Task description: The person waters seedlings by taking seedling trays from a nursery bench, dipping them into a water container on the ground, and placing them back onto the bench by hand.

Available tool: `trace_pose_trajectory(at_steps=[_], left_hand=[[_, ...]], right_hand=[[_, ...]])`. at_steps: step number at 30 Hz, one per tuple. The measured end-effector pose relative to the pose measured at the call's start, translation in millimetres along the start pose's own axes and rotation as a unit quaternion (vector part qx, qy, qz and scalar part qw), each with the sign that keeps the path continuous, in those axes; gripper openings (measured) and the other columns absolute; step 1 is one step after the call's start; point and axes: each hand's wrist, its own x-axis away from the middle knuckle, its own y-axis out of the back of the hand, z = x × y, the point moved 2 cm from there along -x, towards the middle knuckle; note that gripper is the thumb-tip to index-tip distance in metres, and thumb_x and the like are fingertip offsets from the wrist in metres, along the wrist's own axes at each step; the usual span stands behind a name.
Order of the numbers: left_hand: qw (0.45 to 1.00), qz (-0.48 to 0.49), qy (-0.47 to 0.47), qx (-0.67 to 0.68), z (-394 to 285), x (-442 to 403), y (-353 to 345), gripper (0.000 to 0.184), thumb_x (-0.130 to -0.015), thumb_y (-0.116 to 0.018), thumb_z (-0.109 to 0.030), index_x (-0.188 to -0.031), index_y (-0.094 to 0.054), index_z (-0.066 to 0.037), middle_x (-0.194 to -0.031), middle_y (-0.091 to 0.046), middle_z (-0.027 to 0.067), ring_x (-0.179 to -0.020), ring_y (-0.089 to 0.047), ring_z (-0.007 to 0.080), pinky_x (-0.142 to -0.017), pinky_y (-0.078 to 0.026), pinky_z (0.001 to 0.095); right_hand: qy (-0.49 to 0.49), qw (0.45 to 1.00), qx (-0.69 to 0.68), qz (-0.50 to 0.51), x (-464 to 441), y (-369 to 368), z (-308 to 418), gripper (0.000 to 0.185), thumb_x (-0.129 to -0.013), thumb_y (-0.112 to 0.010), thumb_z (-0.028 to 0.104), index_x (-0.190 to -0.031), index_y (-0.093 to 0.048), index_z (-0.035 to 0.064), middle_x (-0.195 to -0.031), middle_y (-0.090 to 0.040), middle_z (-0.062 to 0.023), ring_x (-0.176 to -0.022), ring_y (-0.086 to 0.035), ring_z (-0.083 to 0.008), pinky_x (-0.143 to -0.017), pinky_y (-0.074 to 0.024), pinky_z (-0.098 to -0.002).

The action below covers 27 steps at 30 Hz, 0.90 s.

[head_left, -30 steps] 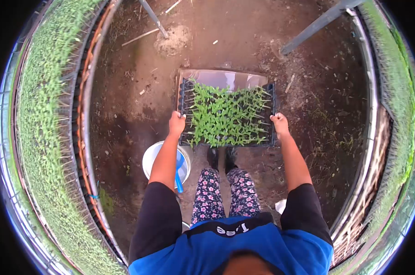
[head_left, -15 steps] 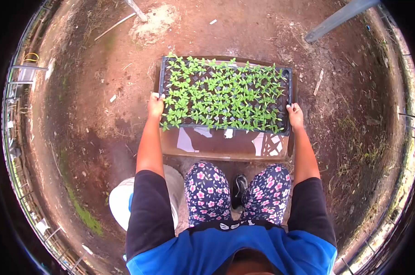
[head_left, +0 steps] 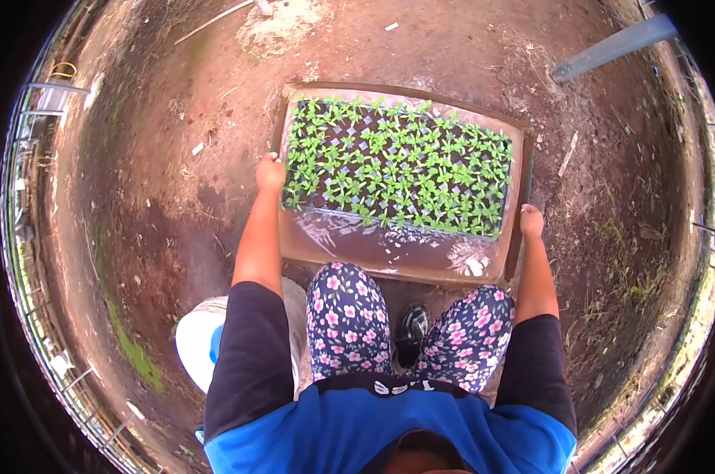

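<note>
A black seedling tray (head_left: 397,167) full of small green plants sits low in a shallow rectangular basin (head_left: 389,272) of brownish water. At the basin's left rim is my left hand (head_left: 270,171), closed on the edge. My right hand (head_left: 531,221) is closed on the right rim, a little nearer to me. Both hands are apart from the tray, with their fingertips partly hidden. Water with bright reflections shows between the tray and the basin's near side.
A white bucket (head_left: 195,340) stands left of my legs, partly behind my sleeve. A grey post (head_left: 614,49) rises at the upper right, and another post (head_left: 263,7) meets the ground at the top. Bare brown soil (head_left: 176,158) with straw bits surrounds the basin.
The seedling tray has gone down into the basin's water, and my hands have moved from its ends to the basin's rims. The water surface is now rippled.
</note>
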Motion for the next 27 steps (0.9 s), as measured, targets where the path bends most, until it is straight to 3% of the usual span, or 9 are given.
trace_pose_trajectory(at_steps=[2,6,7,8,10,12,14,21,27], left_hand=[[0.989,-0.091,-0.113,-0.037,-32.3,20.7,16.8,0.021,-0.072,-0.053,-0.012,-0.093,-0.056,-0.008,-0.09,-0.055,0.0192,-0.087,-0.052,0.0329,-0.076,-0.041,0.038],[0.966,-0.086,-0.239,0.054,-100.1,69.2,26.8,0.022,-0.071,-0.054,-0.006,-0.093,-0.053,-0.006,-0.089,-0.052,0.0145,-0.08,-0.051,0.0275,-0.072,-0.04,0.0342],[0.978,-0.041,-0.199,0.052,-120.6,85.1,28.6,0.023,-0.071,-0.055,-0.003,-0.093,-0.052,-0.005,-0.09,-0.051,0.0131,-0.077,-0.05,0.0251,-0.071,-0.041,0.0322],[0.968,-0.036,-0.229,0.094,-130.7,97.0,22.3,0.023,-0.071,-0.054,-0.001,-0.093,-0.052,-0.004,-0.092,-0.051,0.0126,-0.077,-0.051,0.0245,-0.07,-0.041,0.0315],[0.965,-0.017,-0.229,0.128,-153.4,124.4,15.3,0.024,-0.071,-0.054,-0.001,-0.094,-0.052,-0.004,-0.096,-0.051,0.0121,-0.079,-0.051,0.0246,-0.071,-0.042,0.0313],[0.957,-0.021,-0.251,0.146,-163.5,143.1,1.6,0.025,-0.07,-0.054,0.0,-0.094,-0.052,-0.004,-0.1,-0.05,0.012,-0.083,-0.052,0.0252,-0.071,-0.043,0.0306],[0.955,-0.018,-0.269,0.123,-164.9,155.9,-11.7,0.027,-0.07,-0.053,-0.003,-0.096,-0.051,-0.005,-0.102,-0.05,0.0109,-0.095,-0.048,0.0276,-0.079,-0.039,0.0363],[0.935,0.064,-0.349,0.031,-167.5,168.4,-30.8,0.022,-0.071,-0.052,-0.007,-0.094,-0.052,-0.009,-0.099,-0.052,0.009,-0.095,-0.048,0.0262,-0.078,-0.037,0.0393],[0.932,0.105,-0.345,0.01,-171.2,175.0,-37.6,0.022,-0.072,-0.054,-0.01,-0.094,-0.051,-0.009,-0.095,-0.052,0.009,-0.091,-0.049,0.0263,-0.075,-0.037,0.0388]], right_hand=[[-0.007,0.999,-0.032,-0.017,-3.0,5.4,-0.5,0.023,-0.073,-0.053,0.022,-0.091,-0.062,0.0096,-0.08,-0.062,-0.0101,-0.077,-0.059,-0.0207,-0.07,-0.0439,-0.0312],[-0.051,0.993,-0.062,-0.09,20.0,26.8,23.1,0.021,-0.072,-0.053,0.021,-0.087,-0.063,0.0098,-0.079,-0.062,-0.0112,-0.076,-0.06,-0.0215,-0.07,-0.0442,-0.0319],[-0.065,0.986,-0.098,-0.118,13.9,16.0,12.5,0.021,-0.072,-0.052,0.022,-0.086,-0.063,0.0107,-0.081,-0.061,-0.0125,-0.077,-0.059,-0.0253,-0.071,-0.0444,-0.034],[-0.077,0.977,-0.134,-0.145,9.2,4.3,0.1,0.02,-0.073,-0.051,0.023,-0.085,-0.062,0.0115,-0.083,-0.061,-0.0137,-0.078,-0.059,-0.0291,-0.072,-0.0446,-0.0361],[-0.088,0.969,-0.134,-0.188,26.8,7.0,7.5,0.019,-0.073,-0.05,0.023,-0.084,-0.062,0.0116,-0.083,-0.061,-0.0136,-0.078,-0.058,-0.0293,-0.072,-0.0447,-0.0365],[-0.107,0.973,-0.129,-0.158,26.4,-2.1,0.4,0.021,-0.075,-0.051,0.025,-0.085,-0.061,0.0106,-0.082,-0.061,-0.0137,-0.078,-0.058,-0.0294,-0.071,-0.0447,-0.0364],[-0.111,0.973,-0.149,-0.137,25.1,-5.7,-1.4,0.022,-0.075,-0.051,0.027,-0.086,-0.061,0.0106,-0.082,-0.061,-0.0137,-0.079,-0.058,-0.0293,-0.072,-0.0445,-0.0361],[-0.037,0.993,-0.097,-0.058,11.8,-20.9,-4.2,0.021,-0.075,-0.049,0.025,-0.087,-0.06,0.011,-0.083,-0.06,-0.0156,-0.081,-0.057,-0.0306,-0.072,-0.0443,-0.0366],[0.094,0.989,-0.095,-0.065,31.3,4.4,58.6,0.019,-0.076,-0.049,0.019,-0.089,-0.058,0.0092,-0.085,-0.059,-0.0142,-0.08,-0.057,-0.0293,-0.071,-0.0438,-0.0366]])
